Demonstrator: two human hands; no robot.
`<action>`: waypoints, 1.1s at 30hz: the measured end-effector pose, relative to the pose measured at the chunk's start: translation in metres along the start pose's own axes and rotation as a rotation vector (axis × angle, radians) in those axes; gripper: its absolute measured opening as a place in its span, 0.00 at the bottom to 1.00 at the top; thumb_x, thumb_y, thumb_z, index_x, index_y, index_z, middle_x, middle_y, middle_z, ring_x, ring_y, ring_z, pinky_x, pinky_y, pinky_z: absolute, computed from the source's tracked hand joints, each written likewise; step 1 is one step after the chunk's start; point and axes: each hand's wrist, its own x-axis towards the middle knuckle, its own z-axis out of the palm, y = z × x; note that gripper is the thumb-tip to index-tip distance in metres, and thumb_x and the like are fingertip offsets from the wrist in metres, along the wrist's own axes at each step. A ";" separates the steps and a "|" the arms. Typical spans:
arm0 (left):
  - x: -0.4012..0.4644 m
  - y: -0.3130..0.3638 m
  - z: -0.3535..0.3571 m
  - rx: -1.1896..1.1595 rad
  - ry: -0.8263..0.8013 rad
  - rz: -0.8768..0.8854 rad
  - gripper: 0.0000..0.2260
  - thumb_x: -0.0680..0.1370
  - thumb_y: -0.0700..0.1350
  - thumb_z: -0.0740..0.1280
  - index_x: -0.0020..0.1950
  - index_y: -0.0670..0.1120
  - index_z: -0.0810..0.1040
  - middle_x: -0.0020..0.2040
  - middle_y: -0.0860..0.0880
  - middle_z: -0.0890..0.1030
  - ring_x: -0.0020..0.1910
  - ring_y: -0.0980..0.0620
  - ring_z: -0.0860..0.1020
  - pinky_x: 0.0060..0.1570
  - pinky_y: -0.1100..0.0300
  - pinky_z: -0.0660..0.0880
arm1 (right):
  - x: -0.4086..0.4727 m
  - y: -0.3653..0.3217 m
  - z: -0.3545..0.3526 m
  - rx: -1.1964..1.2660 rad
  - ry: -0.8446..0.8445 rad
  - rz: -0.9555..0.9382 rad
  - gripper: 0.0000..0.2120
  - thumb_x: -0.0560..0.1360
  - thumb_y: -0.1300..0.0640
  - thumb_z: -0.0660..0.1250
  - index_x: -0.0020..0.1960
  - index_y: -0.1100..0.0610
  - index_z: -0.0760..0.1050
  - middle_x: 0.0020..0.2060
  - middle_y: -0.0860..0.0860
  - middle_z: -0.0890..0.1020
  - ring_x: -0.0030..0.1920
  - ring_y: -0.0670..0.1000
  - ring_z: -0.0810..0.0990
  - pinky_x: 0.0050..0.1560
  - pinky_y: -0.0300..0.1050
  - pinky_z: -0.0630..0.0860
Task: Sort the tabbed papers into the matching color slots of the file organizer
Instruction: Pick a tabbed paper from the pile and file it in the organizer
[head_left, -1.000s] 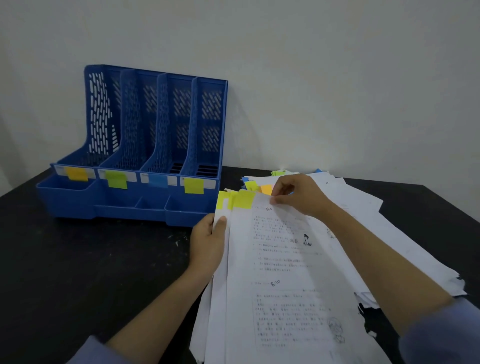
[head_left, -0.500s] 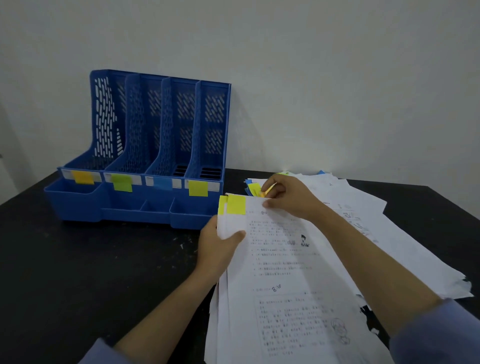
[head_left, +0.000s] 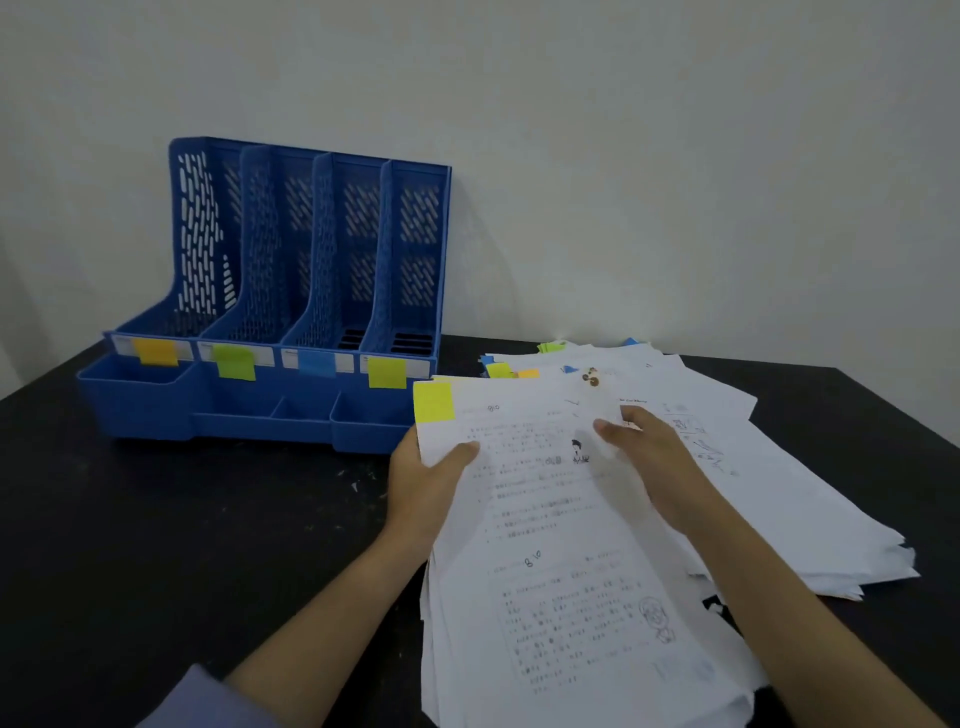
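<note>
Head view shows the left hand (head_left: 423, 488) at centre frame gripping the left edge of a bundle of sheets (head_left: 561, 545), thumb on top and fingers underneath, so the stack can be carried as one. The right hand (head_left: 649, 457) lies on the top sheet with fingers stretched toward its upper edge; motion blur there makes it hard to say whether it pinches the paper or only presses on it, so its grip cannot be told. Its likely job is to steady the bundle while the left hand bears the weight.

A yellow tab (head_left: 434, 401) sticks out at the upper left corner of the top sheet, facing the organizer (head_left: 311, 291), which makes the colour easy to check against the labels. That organizer stands in the upper left of the frame against the wall; its slots carry orange, green, blue and yellow labels (head_left: 387, 372) from left to right, and all four look empty. The yellow one sits nearest the held tab, just left of it.

Right of the hands, the remaining pile (head_left: 727, 441) spreads across the dark table (head_left: 156, 545), with coloured tabs peeking out along its far edge.
</note>
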 end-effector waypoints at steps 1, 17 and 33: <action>-0.001 0.000 0.000 -0.003 -0.005 -0.009 0.11 0.73 0.35 0.68 0.53 0.45 0.78 0.48 0.52 0.81 0.46 0.54 0.79 0.40 0.61 0.74 | -0.001 -0.003 0.004 0.012 0.002 -0.007 0.07 0.74 0.54 0.67 0.51 0.52 0.74 0.47 0.45 0.80 0.49 0.49 0.79 0.51 0.51 0.76; 0.002 0.019 -0.006 -0.244 0.018 -0.181 0.06 0.73 0.41 0.69 0.50 0.48 0.80 0.48 0.49 0.83 0.47 0.49 0.81 0.44 0.55 0.77 | -0.015 -0.003 -0.007 0.144 -0.255 -0.032 0.10 0.75 0.57 0.66 0.56 0.52 0.78 0.49 0.46 0.84 0.49 0.47 0.83 0.47 0.41 0.78; 0.049 0.125 -0.047 -0.048 0.239 0.234 0.08 0.76 0.38 0.67 0.46 0.52 0.76 0.42 0.56 0.78 0.41 0.57 0.77 0.35 0.62 0.72 | -0.001 -0.037 0.033 0.112 -0.322 -0.124 0.05 0.74 0.56 0.69 0.50 0.51 0.77 0.48 0.50 0.84 0.44 0.46 0.84 0.44 0.45 0.81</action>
